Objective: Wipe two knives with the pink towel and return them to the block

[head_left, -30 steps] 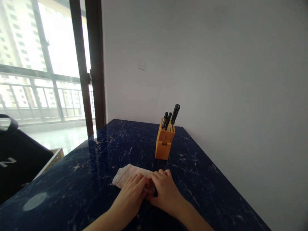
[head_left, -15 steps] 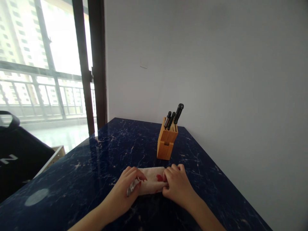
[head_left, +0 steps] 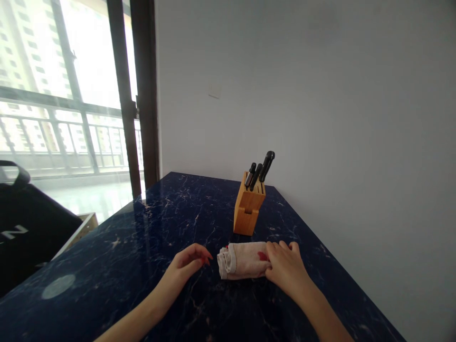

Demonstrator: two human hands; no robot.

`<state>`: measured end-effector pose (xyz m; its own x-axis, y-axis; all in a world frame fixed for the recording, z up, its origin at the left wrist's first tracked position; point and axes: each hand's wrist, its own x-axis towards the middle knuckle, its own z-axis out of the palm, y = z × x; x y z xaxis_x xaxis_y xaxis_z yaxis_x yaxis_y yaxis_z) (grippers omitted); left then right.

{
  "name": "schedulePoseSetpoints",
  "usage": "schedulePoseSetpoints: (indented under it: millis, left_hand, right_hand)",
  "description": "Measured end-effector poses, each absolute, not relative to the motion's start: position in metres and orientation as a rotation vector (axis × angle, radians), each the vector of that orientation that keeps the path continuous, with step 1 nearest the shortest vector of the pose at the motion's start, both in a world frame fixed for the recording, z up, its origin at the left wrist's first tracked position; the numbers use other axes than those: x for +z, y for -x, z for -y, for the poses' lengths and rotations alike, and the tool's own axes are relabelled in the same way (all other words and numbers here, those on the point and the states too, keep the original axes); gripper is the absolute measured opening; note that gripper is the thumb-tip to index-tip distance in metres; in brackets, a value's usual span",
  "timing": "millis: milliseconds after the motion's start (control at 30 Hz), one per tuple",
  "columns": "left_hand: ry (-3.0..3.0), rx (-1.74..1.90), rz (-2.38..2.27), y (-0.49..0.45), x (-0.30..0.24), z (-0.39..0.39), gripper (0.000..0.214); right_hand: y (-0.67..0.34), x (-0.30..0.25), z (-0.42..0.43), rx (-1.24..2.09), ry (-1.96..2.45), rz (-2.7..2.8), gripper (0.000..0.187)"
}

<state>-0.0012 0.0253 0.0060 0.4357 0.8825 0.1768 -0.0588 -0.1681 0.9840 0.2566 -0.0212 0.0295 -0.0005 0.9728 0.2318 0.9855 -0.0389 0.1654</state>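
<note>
A whitish cloth [head_left: 245, 260] with red marks, folded into a thick roll, lies on the dark blue marbled table [head_left: 192, 213]. Its left end shows bunched layers and a hem. My right hand [head_left: 287, 261] grips the cloth's right end, fingers over the top and thumb at the near side. Left of the roll, a short gap away, my left hand [head_left: 187, 266] holds nothing; its fingers are loosely bent with the thumb apart. Just beyond the cloth stands a wooden knife block [head_left: 247, 209] holding several black-handled tools [head_left: 267, 166].
A pale round patch [head_left: 59, 286] shows on the table's left side. Beyond the left edge are a black bag [head_left: 32, 228] and a light wooden edge [head_left: 76, 232]. A grey wall [head_left: 320, 118] runs along the right, and a dark-framed glass door [head_left: 144, 95] stands at the left.
My left hand has let go of the cloth's left end and drawn away to the left. The cloth has shifted right with my right hand, baring its rolled left end.
</note>
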Motion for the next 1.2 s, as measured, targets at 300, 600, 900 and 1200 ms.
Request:
schedulePoseSetpoints:
  millis: [300,600,900,1200]
  left_hand:
    - [-1.431,1.057,-0.803,0.004,0.002,-0.028,0.013]
    - [-1.486,1.000,-0.928,0.002,0.004,-0.032,0.013]
    - [-1.824,1.124,-1.001,0.003,-0.007,-0.041,0.018]
    - [-2.000,1.080,-0.992,0.004,-0.007,-0.038,0.020]
  right_hand:
    - [-0.278,0.034,0.026,-0.277,2.490,2.045,0.027]
    - [-0.276,0.061,0.036,-0.332,2.403,2.158,0.026]
    - [-0.251,0.161,-0.020,-0.568,1.706,1.648,0.033]
    - [-0.228,0.197,-0.078,-0.594,1.752,1.678,0.030]
